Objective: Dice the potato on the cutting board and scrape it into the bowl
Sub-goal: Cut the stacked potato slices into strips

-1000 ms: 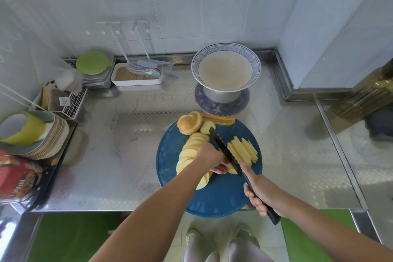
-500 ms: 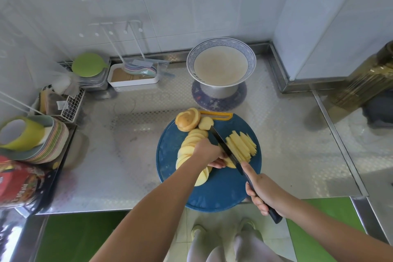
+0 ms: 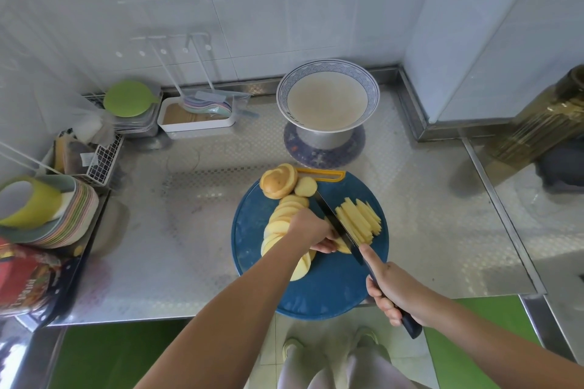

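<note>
The round blue plastic cutting board (image 3: 325, 287) overhangs the near edge of the steel surface (image 3: 189, 230). On it the left hand (image 3: 311, 227) curls its fingertips down on a few pale yellow potato slices (image 3: 281, 224), pinning them so they cannot slide. The right hand (image 3: 401, 290) grips the dark-handled black knife (image 3: 339, 227), forefinger laid along the spine for steadiness, with the blade against the pinned slices. Cut potato strips (image 3: 358, 218) lie right of the blade. The white blue-rimmed bowl (image 3: 327, 65) sits toward the far edge, probably within scraping reach.
</note>
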A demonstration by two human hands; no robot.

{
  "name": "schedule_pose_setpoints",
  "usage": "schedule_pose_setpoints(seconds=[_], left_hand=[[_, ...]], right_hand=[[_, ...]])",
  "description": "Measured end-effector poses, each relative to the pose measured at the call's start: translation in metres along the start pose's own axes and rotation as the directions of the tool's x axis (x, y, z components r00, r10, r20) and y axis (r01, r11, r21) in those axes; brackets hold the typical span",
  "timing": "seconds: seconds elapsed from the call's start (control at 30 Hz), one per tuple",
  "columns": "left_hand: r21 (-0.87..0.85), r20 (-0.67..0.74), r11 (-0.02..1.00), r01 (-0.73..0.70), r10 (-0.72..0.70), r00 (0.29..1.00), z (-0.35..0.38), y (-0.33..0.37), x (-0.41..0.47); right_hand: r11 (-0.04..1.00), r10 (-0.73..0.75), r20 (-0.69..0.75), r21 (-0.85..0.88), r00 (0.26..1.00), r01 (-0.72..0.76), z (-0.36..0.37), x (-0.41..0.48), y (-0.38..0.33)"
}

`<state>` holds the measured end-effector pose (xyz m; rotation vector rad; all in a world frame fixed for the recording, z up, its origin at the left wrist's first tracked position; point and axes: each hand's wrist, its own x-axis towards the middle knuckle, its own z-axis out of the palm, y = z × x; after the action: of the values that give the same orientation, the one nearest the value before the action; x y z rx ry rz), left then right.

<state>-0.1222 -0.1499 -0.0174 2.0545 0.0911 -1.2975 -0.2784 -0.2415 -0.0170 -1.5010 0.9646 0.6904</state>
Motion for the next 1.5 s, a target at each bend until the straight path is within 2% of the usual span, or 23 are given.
schedule_pose_setpoints(seconds=[0.3, 0.5, 0.63, 0.73, 0.93, 1.07, 1.5], left_hand=[[0.004, 0.012, 1.0, -0.02, 0.02, 1.0, -0.001, -0.003, 0.003], [-0.021, 0.034, 1.0, -0.02, 0.021, 0.999, 0.001, -0.009, 0.003], [-0.037, 0.043, 0.999, -0.019, 0.021, 0.999, -0.001, -0.01, 0.004], [-0.035, 0.046, 0.999, -0.02, 0.022, 0.999, -0.002, -0.011, 0.006], [-0.062, 0.037, 0.998, -0.026, 0.028, 0.999, -0.003, -0.012, 0.007], [-0.08, 0.042, 0.996, -0.027, 0.031, 0.999, -0.004, -0.011, 0.003], [-0.105, 0.044, 0.992, -0.066, 0.07, 0.997, -0.002, -0.013, 0.005]], right_hand=[[0.998, 0.055, -0.02, -0.01, 0.998, -0.055, 0.007, 0.007, -0.007], [0.994, 0.099, -0.103, -0.045, 0.99, -0.104, 0.016, 0.021, -0.013], [0.99, 0.138, -0.146, -0.005, 0.98, -0.14, 0.025, 0.027, -0.013], [0.996, 0.09, -0.182, 0.012, 0.979, -0.09, 0.027, 0.031, -0.009], [0.981, 0.063, -0.038, 0.186, 0.997, -0.055, 0.007, 0.025, -0.007], [0.973, 0.021, 0.028, 0.23, 0.999, -0.027, 0.004, 0.019, -0.001], [0.97, 0.002, 0.051, 0.241, 0.999, -0.015, -0.012, -0.009, 0.016]])
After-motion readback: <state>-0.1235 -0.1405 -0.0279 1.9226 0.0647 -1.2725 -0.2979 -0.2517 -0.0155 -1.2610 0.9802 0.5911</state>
